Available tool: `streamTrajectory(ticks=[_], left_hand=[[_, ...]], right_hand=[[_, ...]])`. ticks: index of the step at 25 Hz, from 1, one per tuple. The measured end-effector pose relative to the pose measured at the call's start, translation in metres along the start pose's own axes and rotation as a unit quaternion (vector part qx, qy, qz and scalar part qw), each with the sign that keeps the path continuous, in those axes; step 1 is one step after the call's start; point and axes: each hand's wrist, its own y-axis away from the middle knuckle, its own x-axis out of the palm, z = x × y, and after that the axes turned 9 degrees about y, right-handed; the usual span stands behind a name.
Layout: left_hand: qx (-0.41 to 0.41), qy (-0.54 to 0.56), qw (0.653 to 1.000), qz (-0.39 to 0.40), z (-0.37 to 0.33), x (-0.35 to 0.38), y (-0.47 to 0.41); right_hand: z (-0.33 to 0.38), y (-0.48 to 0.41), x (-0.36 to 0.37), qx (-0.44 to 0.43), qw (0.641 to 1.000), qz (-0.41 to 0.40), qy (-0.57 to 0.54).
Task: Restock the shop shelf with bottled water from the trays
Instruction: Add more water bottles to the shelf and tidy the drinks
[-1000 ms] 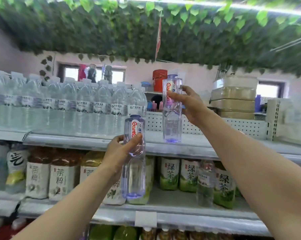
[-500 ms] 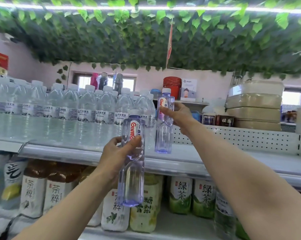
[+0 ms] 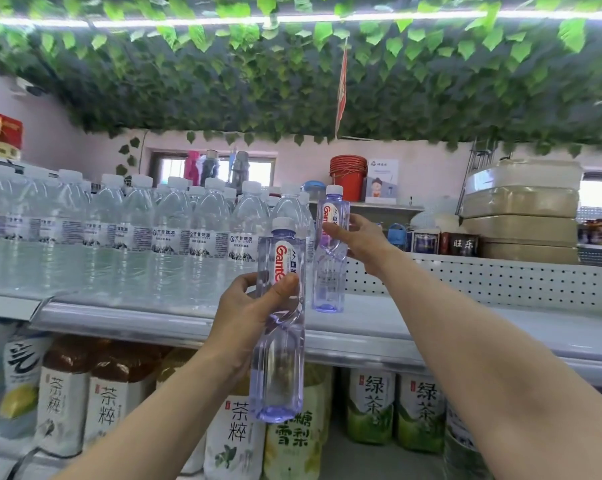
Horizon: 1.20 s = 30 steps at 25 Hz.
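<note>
My left hand (image 3: 249,308) grips a clear bluish water bottle (image 3: 280,368) with a red-lettered label, held upright in front of the top shelf's edge. My right hand (image 3: 360,242) holds a second bottle of the same kind (image 3: 330,271), whose base stands on the white top shelf (image 3: 413,327) just right of a row of several clear water bottles (image 3: 136,233) with white caps. The two bluish bottles are close but apart.
Below, a lower shelf carries tea bottles with white labels (image 3: 109,407) and green tea bottles (image 3: 396,407). Behind the top shelf are a perforated white back panel (image 3: 483,278), stacked beige tubs (image 3: 521,209) and red buckets (image 3: 348,174). Leafy vines hang overhead.
My right hand has lowered its bottle onto the top shelf beside the row. My left hand with its bottle has risen slightly towards the shelf edge.
</note>
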Motion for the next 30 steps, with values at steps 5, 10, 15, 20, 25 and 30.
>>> streamTrajectory(ticks=[5, 10, 15, 20, 25, 30], left_hand=[[-0.016, 0.003, 1.0, 0.008, 0.003, 0.014, 0.002], [-0.005, -0.007, 1.0, 0.029, 0.005, 0.038, 0.004], [0.021, 0.006, 0.999, 0.039, 0.006, 0.07, 0.005], [0.047, -0.025, 0.999, 0.007, 0.009, 0.093, -0.002], [0.084, -0.086, 0.993, 0.02, -0.003, 0.103, -0.013], [0.202, -0.245, 0.941, -0.119, 0.007, 0.058, -0.025]], right_hand=[[-0.001, 0.006, 0.0, 0.003, 1.0, -0.018, 0.018], [0.014, 0.051, -0.011, -0.04, 0.999, -0.012, -0.026], [0.034, 0.107, -0.035, -0.04, 0.989, 0.134, -0.041], [0.042, 0.118, -0.052, -0.05, 0.987, 0.151, 0.008], [0.058, 0.102, -0.066, -0.035, 0.993, 0.111, 0.024], [0.077, 0.071, -0.086, -0.023, 0.999, 0.039, 0.004]])
